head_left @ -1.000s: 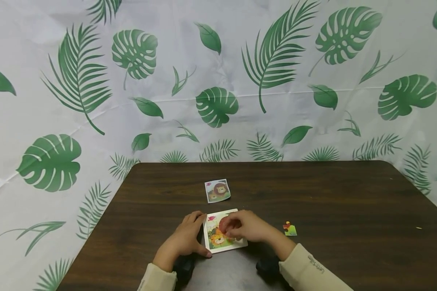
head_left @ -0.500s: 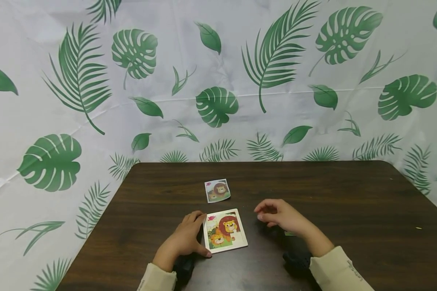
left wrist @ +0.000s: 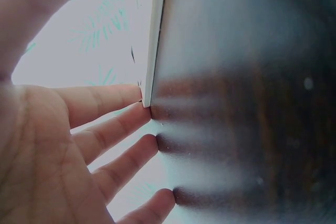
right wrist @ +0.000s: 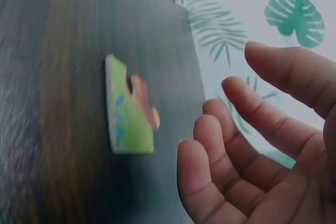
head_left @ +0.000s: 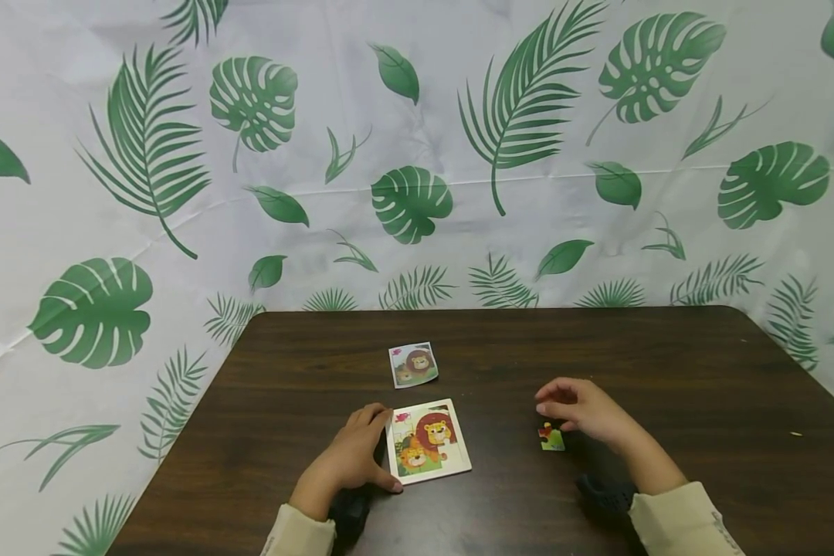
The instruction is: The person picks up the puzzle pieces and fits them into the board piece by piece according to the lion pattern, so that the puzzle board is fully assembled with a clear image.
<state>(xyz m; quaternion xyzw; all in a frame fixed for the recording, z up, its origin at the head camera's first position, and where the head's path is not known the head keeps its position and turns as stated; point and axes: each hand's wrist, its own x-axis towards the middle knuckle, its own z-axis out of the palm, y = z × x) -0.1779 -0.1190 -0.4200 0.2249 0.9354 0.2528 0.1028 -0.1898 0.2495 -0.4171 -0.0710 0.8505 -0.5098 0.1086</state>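
A square lion jigsaw puzzle in a pale tray (head_left: 458, 458) lies on the table, with a bare patch at its front right corner. My left hand (head_left: 350, 454) rests at the tray's left side, thumb by the front corner and fingers by the back one. In the left wrist view its fingers look fairly straight, and fingertips (left wrist: 137, 109) touch the tray's edge (left wrist: 155, 40). A loose puzzle piece (head_left: 551, 439), green with red and yellow, lies to the right. Just beyond and right of it hovers my right hand (head_left: 594, 415), fingers loosely bent, holding nothing and apart from the piece (right wrist: 131, 124).
A small picture card (head_left: 413, 365) with the same lions lies behind the tray. Far right on the brown table (head_left: 667, 363) is a tiny yellowish scrap (head_left: 795, 434). A leaf-patterned white cloth (head_left: 417, 116) hangs behind the table.
My right hand has left the puzzle and moved right to the loose piece, uncovering the puzzle's lion face and bare corner. The left hand has stayed at the tray.
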